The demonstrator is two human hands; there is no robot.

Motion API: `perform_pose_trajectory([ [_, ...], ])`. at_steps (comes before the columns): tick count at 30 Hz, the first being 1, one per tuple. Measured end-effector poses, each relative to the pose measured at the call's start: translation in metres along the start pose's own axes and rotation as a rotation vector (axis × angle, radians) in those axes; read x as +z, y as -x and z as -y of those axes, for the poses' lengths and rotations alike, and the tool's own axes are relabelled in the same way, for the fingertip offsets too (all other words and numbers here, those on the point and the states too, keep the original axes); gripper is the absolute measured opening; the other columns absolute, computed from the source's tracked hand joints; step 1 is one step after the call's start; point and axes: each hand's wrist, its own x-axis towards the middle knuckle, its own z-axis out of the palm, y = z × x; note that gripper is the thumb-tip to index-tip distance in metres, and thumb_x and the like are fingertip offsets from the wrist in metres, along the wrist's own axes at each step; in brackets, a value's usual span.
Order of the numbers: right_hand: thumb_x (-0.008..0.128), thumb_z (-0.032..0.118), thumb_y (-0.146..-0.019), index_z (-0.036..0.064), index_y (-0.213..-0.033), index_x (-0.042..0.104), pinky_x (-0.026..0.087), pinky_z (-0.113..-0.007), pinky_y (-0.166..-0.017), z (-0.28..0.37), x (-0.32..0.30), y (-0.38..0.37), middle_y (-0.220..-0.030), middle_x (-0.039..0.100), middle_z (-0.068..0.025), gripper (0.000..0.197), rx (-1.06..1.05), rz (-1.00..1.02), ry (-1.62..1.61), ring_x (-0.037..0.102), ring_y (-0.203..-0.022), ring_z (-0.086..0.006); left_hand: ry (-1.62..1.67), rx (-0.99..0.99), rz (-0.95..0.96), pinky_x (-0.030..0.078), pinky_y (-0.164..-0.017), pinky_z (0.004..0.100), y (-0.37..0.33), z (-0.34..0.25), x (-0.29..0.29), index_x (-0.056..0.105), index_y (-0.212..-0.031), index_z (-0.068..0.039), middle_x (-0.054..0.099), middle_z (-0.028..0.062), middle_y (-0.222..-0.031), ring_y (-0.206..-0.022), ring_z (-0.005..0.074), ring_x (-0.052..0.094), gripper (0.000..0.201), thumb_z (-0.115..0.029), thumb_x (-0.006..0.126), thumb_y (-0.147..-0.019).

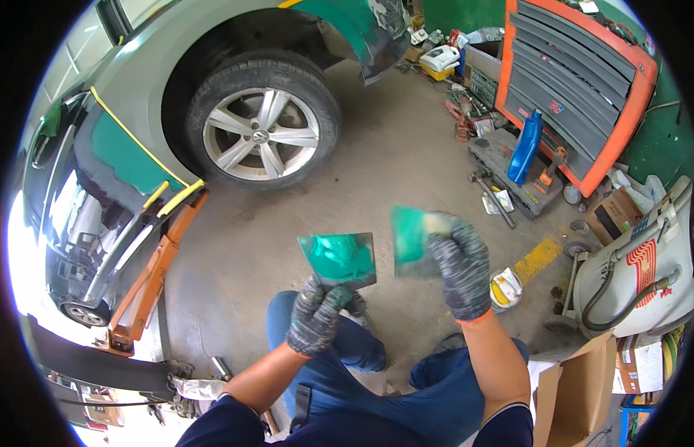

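Grn paste on plate, L grip

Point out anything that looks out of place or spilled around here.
Loose tools lie jumbled on the floor beside the orange-framed tool cabinet, with a hammer nearby; such things normally get put away. The green paste shows no obvious spill.

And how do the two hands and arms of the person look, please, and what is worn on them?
The left hand and right hand wear knitted gloves, mottled dark and light grey, with a thin orange edge at the wrist. The forearms are bare. Above them are short, dark navy sleeves. I see no cables.
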Motion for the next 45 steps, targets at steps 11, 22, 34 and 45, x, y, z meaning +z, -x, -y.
perform_pose_trajectory([
  [11,0.054,0.008,-0.094,0.0022,-0.121,0.056,0.046,-0.03,-0.09,-0.043,0.029,0.02,-0.109,0.061,-0.0051,0.028,0.108,-0.228,-0.249,0.055,-0.099,-0.0124,-0.153,0.112,-0.001,0.056,-0.075,0.0355,0.013,0.022,0.011,0.057,-0.117,0.002,0.069,0.0149,-0.093,-0.084,0.0226,0.068,0.021,-0.004,0.053,-0.097],
  [22,0.055,0.01,-0.095,0.0023,-0.121,0.055,0.047,-0.03,-0.088,-0.036,0.038,0.028,-0.108,0.061,-0.0055,0.028,0.13,-0.28,-0.27,0.056,-0.098,-0.0133,-0.362,0.151,0.044,0.057,-0.076,0.0339,0.014,0.039,0.013,0.058,-0.117,0.001,0.069,0.0113,-0.092,-0.082,0.0213,0.068,0.021,-0.002,0.053,-0.097],
  [34,0.055,0.013,-0.097,0.0027,-0.124,0.054,0.047,-0.03,-0.09,-0.009,0.037,0.033,-0.113,0.061,-0.0061,0.03,0.167,-0.238,-0.407,0.056,-0.101,-0.0131,-1.034,0.42,0.216,0.055,-0.076,0.0411,-0.001,0.022,0.01,0.058,-0.126,-0.007,0.065,0.0207,-0.111,-0.092,0.038,0.067,0.047,-0.001,0.065,-0.08],
  [45,0.052,0.008,-0.096,0.0026,-0.116,0.057,0.048,-0.029,-0.086,-0.029,0.021,0.012,-0.107,0.062,-0.0055,0.021,0.233,-0.267,-0.588,0.056,-0.096,-0.0119,-0.167,-0.111,0.071,0.051,-0.065,0.031,0.001,-0.014,0.016,0.048,-0.132,-0.003,0.064,0.0089,-0.086,-0.072,0.0176,0.063,0.036,0.0,0.05,-0.097],
])
